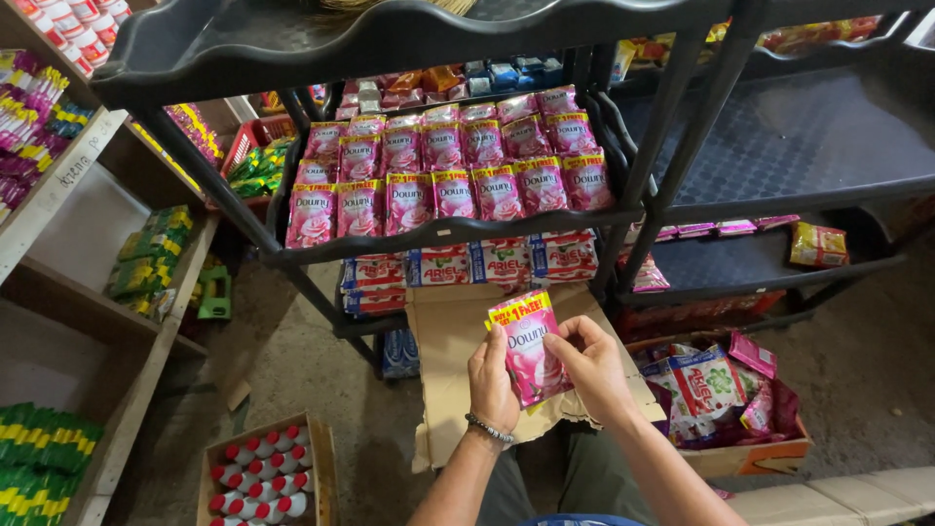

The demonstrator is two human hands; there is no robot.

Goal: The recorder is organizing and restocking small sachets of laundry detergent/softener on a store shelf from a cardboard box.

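I'm looking into a small shop's stock corner. A black plastic rack [438, 229] carries rows of pink sachets [453, 170], wooden shelves [117, 292] hold packaged goods, and open cardboard boxes [263, 472] of merchandise sit on the concrete floor [321, 380].

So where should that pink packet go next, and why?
Probably up onto the black shelf, into the rows of matching pink sachets. Both the left hand and right hand hold one pink sachet in front of it.

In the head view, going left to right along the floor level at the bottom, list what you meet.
Green packets on the wooden shelf → box of red-capped bottles → left hand → pink sachet → right hand → cardboard box of mixed sachets.
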